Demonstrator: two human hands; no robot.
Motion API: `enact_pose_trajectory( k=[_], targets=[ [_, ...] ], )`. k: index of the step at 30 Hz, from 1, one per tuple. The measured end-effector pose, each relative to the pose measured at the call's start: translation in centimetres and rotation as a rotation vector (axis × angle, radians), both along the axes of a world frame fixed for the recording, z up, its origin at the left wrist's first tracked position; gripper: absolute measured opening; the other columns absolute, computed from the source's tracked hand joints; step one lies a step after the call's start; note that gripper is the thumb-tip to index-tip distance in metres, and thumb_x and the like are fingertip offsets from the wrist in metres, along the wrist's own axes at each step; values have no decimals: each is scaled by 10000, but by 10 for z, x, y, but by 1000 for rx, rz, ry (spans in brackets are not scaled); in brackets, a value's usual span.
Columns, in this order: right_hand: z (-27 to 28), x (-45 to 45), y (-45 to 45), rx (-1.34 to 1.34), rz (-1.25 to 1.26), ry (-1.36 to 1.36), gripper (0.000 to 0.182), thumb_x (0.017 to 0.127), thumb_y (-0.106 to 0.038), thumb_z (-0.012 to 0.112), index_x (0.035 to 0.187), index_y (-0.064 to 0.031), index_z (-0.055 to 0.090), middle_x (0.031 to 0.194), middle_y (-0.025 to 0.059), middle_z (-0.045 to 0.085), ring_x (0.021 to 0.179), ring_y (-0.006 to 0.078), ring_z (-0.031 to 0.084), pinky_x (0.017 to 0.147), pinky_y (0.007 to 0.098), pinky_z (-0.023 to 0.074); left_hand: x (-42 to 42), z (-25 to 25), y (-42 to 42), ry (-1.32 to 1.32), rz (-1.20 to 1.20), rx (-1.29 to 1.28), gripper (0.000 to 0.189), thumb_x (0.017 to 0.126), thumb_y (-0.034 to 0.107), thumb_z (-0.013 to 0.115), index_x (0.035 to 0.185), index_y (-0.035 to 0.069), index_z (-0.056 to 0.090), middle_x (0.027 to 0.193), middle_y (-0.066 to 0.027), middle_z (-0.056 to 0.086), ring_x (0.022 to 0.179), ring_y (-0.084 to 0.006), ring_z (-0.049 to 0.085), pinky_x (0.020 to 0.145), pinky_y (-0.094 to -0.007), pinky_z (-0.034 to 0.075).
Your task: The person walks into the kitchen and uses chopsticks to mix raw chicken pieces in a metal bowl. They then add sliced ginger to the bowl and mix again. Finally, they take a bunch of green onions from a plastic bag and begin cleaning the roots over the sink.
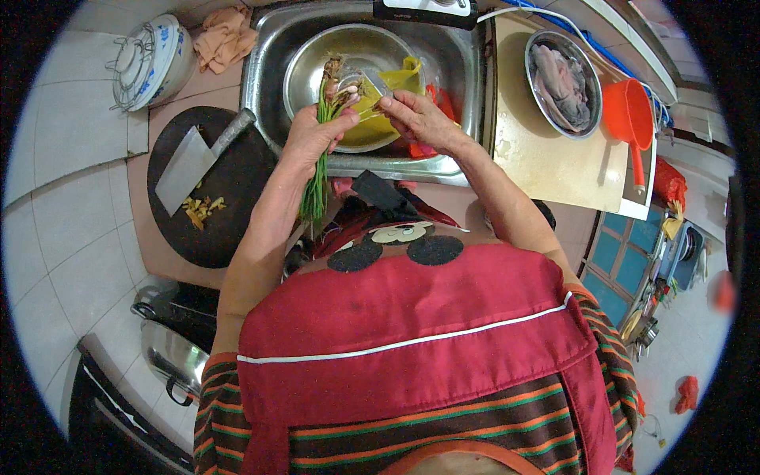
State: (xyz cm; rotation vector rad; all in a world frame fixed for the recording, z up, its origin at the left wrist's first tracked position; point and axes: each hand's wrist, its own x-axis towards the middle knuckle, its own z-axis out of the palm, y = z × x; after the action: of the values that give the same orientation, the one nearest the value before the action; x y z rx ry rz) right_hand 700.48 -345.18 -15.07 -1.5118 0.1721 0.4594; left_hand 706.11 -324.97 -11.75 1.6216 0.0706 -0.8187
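Note:
My left hand [320, 133] grips a bunch of scallions [319, 184], roots upward and green leaves hanging toward me. Between the thumb and fingers of my right hand [421, 119] is a small knife [377, 83], its metal blade pointing up and left beside the scallions' pale bulbs. Most of its handle is hidden by the fingers. Both hands are above a round steel basin [295, 74] in the sink [270, 35]. A yellow plastic bag [362, 133] lies partly in this basin, under the hands. Red plastic [442, 104] shows beside the basin, partly hidden by my right hand.
Left of the sink, a cleaver [187, 169] and chopped yellowish pieces [202, 211] lie on a round dark chopping board [231, 178]. A lidded pot [157, 65] and cloth [225, 38] stand behind. At right are a steel bowl of raw meat [561, 83] and red plastic dipper [629, 110].

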Motion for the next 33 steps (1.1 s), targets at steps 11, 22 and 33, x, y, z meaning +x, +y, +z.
enact_pose_trajectory(
  k=[11, 22, 33],
  targets=[
    [3, 3, -1, -172, 55, -101, 412, 907, -450, 463, 761, -65, 459, 578, -46, 375, 500, 55, 350, 423, 218, 276, 1, 0, 1, 62, -59, 24, 239, 726, 233, 709, 845, 53, 607, 608, 20, 514, 500, -53, 453, 428, -195, 314],
    [-3, 8, -5, -349, 110, -108, 505, 901, -476, 447, 822, 12, 546, 617, 67, 493, 572, 161, 470, 517, 332, 387, 0, 5, 0, 68, -128, 54, 213, 750, 201, 679, 883, 47, 616, 597, -1, 564, 491, -57, 464, 436, -194, 316],
    [-4, 8, 0, -475, 114, -359, 496, 918, -437, 421, 826, 33, 551, 707, 228, 569, 664, 346, 577, 613, 425, 429, 2, 0, 5, 83, -101, 37, 202, 753, 209, 684, 852, 53, 603, 608, -1, 551, 498, -53, 466, 433, -188, 320]
  ],
)
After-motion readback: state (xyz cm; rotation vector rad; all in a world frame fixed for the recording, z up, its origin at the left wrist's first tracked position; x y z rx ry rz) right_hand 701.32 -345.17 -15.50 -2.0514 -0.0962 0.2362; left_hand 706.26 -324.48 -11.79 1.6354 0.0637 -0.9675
